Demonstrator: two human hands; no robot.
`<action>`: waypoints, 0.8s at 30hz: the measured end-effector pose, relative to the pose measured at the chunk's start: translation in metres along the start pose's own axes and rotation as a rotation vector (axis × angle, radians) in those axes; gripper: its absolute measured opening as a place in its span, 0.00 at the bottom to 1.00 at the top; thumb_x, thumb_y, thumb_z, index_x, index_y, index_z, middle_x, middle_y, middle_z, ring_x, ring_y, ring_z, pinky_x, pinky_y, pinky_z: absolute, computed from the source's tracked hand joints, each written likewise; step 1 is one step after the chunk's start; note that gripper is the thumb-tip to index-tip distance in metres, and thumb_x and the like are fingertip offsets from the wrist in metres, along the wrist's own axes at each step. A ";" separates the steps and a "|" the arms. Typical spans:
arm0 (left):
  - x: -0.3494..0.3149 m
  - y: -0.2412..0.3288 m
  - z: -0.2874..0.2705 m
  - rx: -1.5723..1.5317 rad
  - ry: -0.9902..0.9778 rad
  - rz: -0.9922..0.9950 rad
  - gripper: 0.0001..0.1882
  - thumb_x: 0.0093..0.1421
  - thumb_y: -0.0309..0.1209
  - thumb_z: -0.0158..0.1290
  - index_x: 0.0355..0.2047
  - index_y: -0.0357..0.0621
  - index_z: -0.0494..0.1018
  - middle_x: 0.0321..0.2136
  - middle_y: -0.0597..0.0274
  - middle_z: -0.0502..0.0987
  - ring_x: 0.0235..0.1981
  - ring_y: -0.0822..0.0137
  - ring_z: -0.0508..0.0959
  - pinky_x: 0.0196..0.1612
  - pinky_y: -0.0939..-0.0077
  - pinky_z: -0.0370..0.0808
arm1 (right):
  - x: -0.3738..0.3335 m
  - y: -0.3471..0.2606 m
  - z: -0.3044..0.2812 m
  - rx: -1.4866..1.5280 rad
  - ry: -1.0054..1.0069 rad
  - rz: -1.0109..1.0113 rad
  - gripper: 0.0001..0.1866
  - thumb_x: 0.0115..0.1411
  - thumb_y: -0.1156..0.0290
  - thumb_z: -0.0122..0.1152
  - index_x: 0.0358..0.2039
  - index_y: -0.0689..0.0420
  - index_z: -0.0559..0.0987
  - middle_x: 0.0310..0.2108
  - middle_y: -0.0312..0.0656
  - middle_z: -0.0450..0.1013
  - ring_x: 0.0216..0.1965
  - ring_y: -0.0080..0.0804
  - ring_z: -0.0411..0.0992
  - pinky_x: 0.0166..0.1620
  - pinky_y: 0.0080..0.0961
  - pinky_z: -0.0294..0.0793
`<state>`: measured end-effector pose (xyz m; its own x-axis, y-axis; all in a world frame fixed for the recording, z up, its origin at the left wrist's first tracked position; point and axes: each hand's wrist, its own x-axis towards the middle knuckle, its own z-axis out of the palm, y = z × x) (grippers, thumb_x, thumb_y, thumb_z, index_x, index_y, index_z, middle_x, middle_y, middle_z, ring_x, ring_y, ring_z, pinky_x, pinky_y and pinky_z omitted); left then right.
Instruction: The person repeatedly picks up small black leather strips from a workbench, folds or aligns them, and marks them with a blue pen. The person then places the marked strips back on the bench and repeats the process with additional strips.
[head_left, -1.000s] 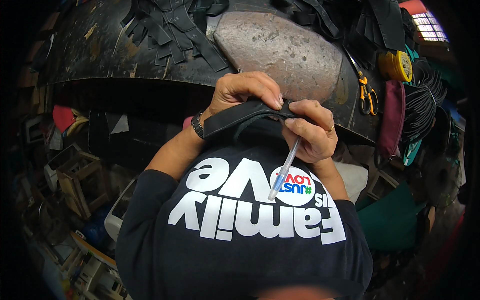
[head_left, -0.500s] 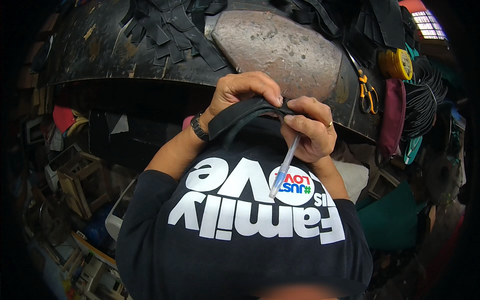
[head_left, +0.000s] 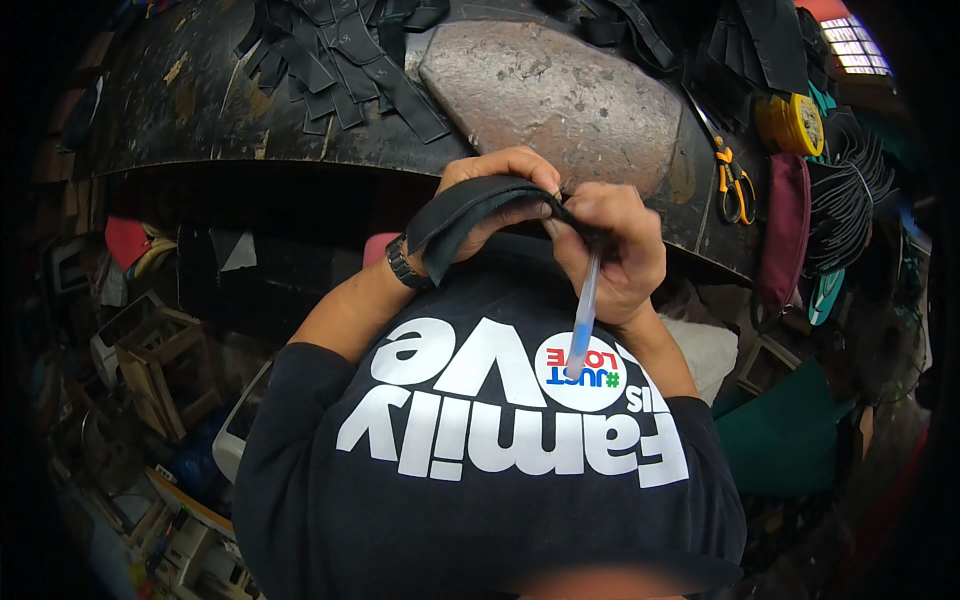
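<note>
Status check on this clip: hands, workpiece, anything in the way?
Left hand and right hand pinching black strip, strip curved. Pen also in right hand. Scissors on bench, apart from both hands.

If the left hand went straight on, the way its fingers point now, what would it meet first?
Most likely the right hand, just across from the left hand on the black strip both hold; depth is hard to judge here.

Bright gridded window upper right; worn black workbench; wooden frame left.
</note>
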<state>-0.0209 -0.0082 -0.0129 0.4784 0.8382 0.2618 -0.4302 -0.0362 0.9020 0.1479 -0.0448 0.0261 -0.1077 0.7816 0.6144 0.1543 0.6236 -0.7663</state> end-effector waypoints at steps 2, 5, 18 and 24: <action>0.000 0.003 0.000 0.001 0.033 -0.033 0.08 0.57 0.23 0.58 0.38 0.39 0.74 0.36 0.63 0.77 0.39 0.73 0.76 0.44 0.81 0.74 | 0.000 -0.003 0.000 0.038 0.029 0.167 0.16 0.49 0.82 0.68 0.38 0.62 0.73 0.32 0.40 0.73 0.29 0.24 0.73 0.30 0.18 0.71; 0.001 0.010 0.001 0.049 0.078 -0.094 0.07 0.59 0.26 0.55 0.38 0.38 0.73 0.36 0.60 0.74 0.39 0.71 0.75 0.45 0.78 0.72 | 0.002 -0.001 -0.006 -0.033 -0.102 0.325 0.11 0.50 0.81 0.67 0.34 0.62 0.74 0.29 0.40 0.73 0.26 0.24 0.72 0.29 0.19 0.69; 0.005 -0.006 0.019 0.169 0.306 -0.014 0.08 0.65 0.29 0.49 0.41 0.37 0.71 0.36 0.63 0.72 0.34 0.72 0.74 0.43 0.79 0.70 | 0.009 0.002 -0.006 -0.347 -0.200 0.212 0.04 0.54 0.80 0.61 0.30 0.62 0.75 0.27 0.44 0.72 0.23 0.38 0.71 0.28 0.26 0.70; 0.017 0.001 0.001 0.043 0.272 -0.037 0.09 0.69 0.33 0.42 0.36 0.41 0.66 0.26 0.65 0.67 0.31 0.73 0.68 0.40 0.76 0.68 | 0.021 0.006 -0.023 0.141 0.036 0.296 0.35 0.68 0.42 0.34 0.32 0.65 0.76 0.35 0.42 0.71 0.34 0.26 0.69 0.40 0.20 0.67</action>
<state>-0.0123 0.0057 -0.0067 0.2677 0.9545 0.1313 -0.3807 -0.0204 0.9245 0.1688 -0.0248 0.0389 -0.0431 0.9299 0.3653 0.0358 0.3668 -0.9296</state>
